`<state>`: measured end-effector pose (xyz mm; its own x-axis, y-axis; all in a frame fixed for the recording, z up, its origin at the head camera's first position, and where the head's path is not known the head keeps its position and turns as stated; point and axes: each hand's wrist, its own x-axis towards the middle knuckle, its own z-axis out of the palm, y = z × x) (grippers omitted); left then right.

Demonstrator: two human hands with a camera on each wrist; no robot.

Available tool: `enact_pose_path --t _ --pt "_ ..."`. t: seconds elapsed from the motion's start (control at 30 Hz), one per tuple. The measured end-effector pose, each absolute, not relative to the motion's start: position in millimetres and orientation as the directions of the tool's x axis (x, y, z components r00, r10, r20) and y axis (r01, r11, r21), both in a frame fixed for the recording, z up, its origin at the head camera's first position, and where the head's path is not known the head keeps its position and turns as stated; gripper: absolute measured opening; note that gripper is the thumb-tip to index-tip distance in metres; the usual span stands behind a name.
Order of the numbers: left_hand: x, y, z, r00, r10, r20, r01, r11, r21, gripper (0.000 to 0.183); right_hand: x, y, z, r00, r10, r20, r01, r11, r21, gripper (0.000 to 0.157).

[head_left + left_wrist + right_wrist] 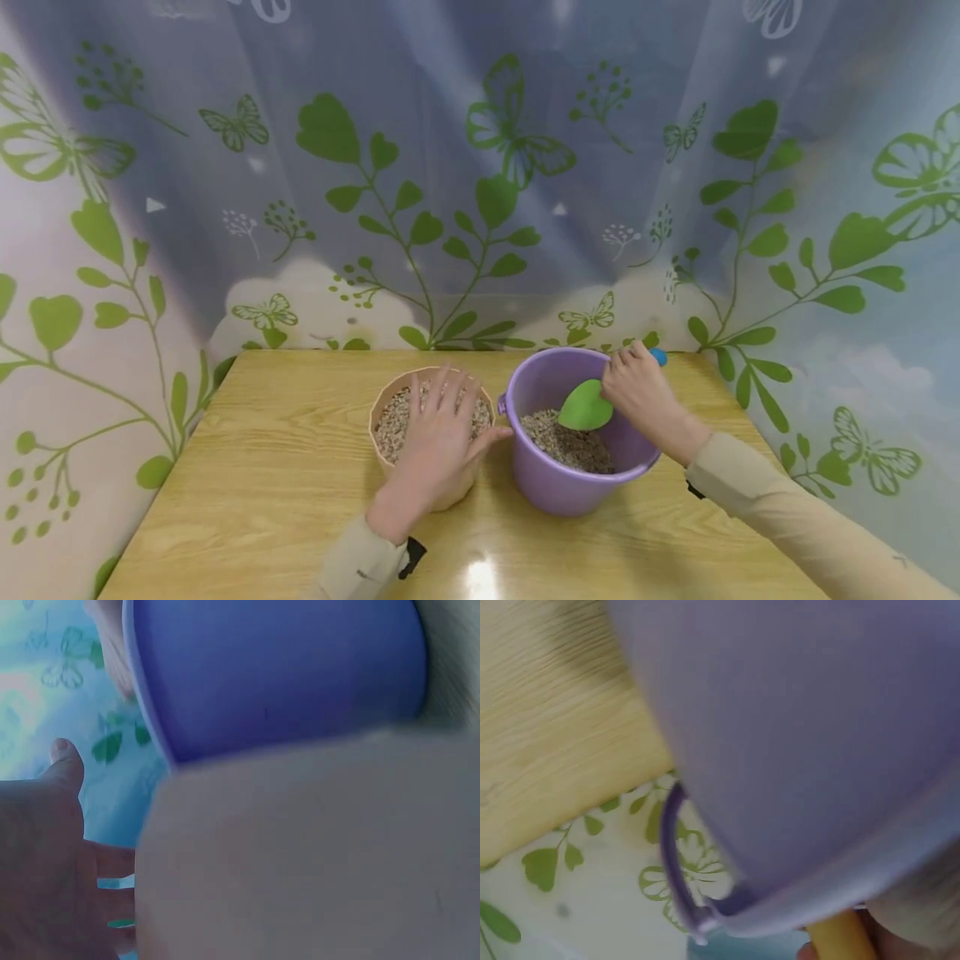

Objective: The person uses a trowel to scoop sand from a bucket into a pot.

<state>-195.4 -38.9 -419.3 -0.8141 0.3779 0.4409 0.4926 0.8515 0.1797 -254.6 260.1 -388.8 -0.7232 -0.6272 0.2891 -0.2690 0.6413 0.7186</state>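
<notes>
My left hand (437, 446) lies palm down with its fingers spread over a peach flowerpot (453, 500) filled with tan grit (392, 427). Its thumb points right, toward the purple bucket (558, 487). In the left wrist view, the pot's pale wall (315, 855) hides most of the fingertips. My right hand (647, 396) grips a toy shovel with a green blade (585, 407) and a blue handle end (658, 357). The blade hangs inside the bucket, over more grit (566, 443). A yellow part of the handle (841, 937) shows in the right wrist view.
Pot and bucket stand side by side on a wooden table (277, 467). The bucket's purple carrying handle (671, 855) hangs off its rim. Behind and beside the table hangs a curtain (420, 192) printed with green leaves and butterflies.
</notes>
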Motion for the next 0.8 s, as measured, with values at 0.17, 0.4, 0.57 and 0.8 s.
enact_pose_path --t 0.17,0.4,0.57,0.8 --pt "-195.0 -11.6 -424.1 -0.813 0.438 0.385 0.531 0.828 0.179 0.091 -267.7 260.1 -403.2 -0.686 -0.703 0.187 -0.28 0.492 0.824 0.019" --pt "-196.4 1.7 -439.7 -0.793 0.458 0.401 0.542 0.831 0.122 0.095 -279.5 253.0 -421.1 -0.633 -0.76 0.146 -0.269 0.393 0.879 0.013" --pt "-195.2 4.5 -444.0 -0.782 0.452 0.429 0.546 0.829 0.122 0.095 -280.6 248.8 -429.9 -0.633 -0.762 0.137 -0.265 0.379 0.887 0.014" --pt "-197.9 5.3 -442.6 -0.786 0.442 0.432 0.539 0.832 0.129 0.094 -284.9 249.4 -435.1 -0.643 -0.746 0.172 -0.323 0.469 0.822 0.011"
